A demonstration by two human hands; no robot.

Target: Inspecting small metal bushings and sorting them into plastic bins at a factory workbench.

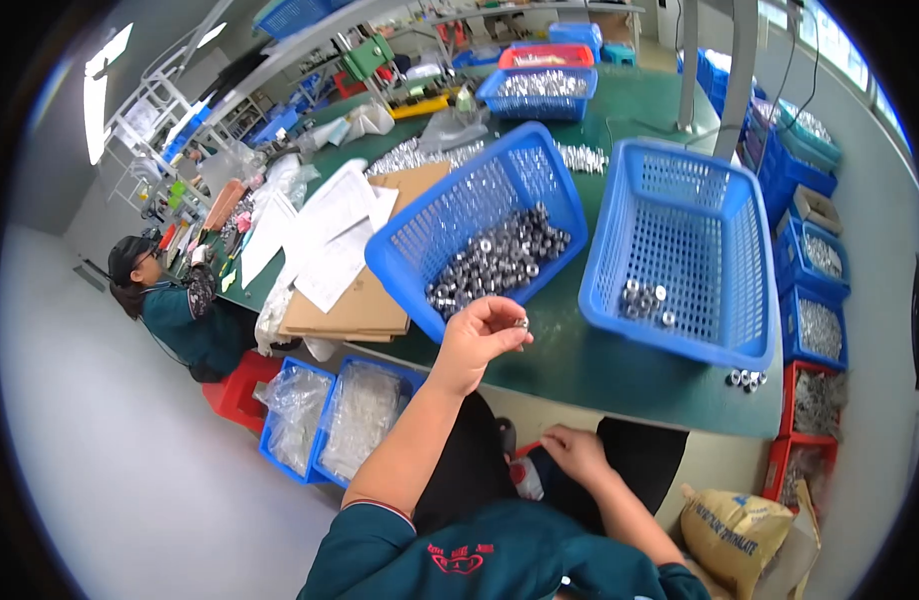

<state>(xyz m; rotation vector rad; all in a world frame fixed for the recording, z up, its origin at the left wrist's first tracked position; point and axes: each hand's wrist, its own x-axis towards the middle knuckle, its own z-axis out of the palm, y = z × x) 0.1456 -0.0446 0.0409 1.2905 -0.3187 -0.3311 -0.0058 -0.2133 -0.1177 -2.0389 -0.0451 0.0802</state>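
My left hand (480, 342) is raised at the table's front edge, thumb and fingers pinched on a small shiny metal part (523, 323). Just beyond it, a blue plastic basket (398, 262) tilts toward me, with many small ring-shaped metal parts (500, 252) heaped in its lower end. To the right lies a second blue basket (715, 335), holding a small group of similar metal parts (642, 298). Low over my lap, my right hand (578, 455) has its fingers curled together; whatever they hold, if anything, is hidden.
Several loose metal parts (748, 380) lie at the green table's (620, 385) right front corner. Cardboard (365, 310) and paper sheets (330, 265) lie left of the baskets. A co-worker (175, 310) sits at far left. Stacked bins (815, 260) and a yellow sack (735, 535) stand at right.
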